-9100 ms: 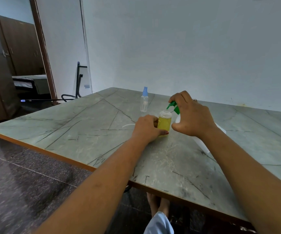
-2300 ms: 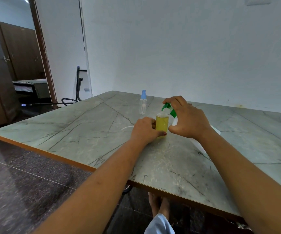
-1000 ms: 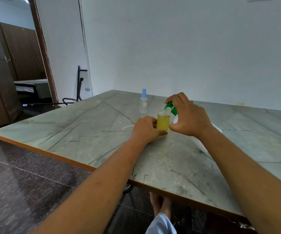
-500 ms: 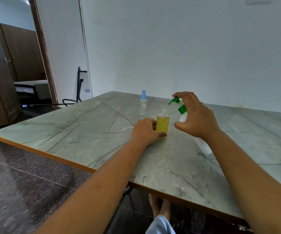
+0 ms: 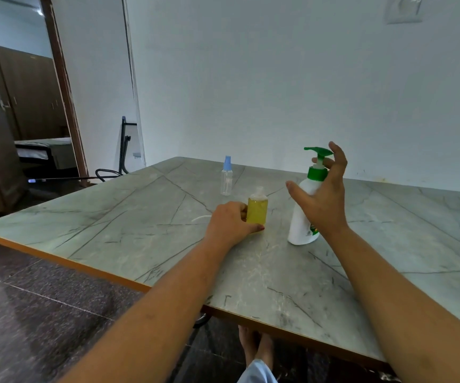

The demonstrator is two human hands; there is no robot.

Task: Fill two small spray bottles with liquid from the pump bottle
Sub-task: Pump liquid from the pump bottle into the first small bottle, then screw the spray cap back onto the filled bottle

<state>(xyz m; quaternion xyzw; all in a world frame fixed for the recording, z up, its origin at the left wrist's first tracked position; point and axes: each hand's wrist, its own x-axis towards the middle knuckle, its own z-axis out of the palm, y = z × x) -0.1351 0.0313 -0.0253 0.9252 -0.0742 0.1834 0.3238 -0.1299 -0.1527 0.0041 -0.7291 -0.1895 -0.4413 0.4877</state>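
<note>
Steadying the small clear spray bottle filled with yellow liquid [image 5: 257,209], the left hand [image 5: 230,224] wraps its fingers around the bottle's near side and keeps it upright on the grey-green marble-patterned table [image 5: 129,217]. Its neck looks uncapped, though the detail is small. A thin white tube [image 5: 201,217], probably its spray stem, lies on the table just beyond this hand.

Just right of that bottle stands the white plastic pump bottle with a green pump head [image 5: 307,200], upright on the table. The right hand [image 5: 322,197] is spread wide in front of it, fingers splayed and gripping nothing; whether the fingertips brush the pump's neck I cannot tell.

Farther out, beyond the left hand, a second small clear spray bottle with a pale blue cap [image 5: 226,176] stands apart, apparently empty.

By my reading, the first fill is about finished. Next would be refitting the spray top, then uncapping the blue-capped bottle and bringing it under the nozzle, held steady to avoid spills.
</note>
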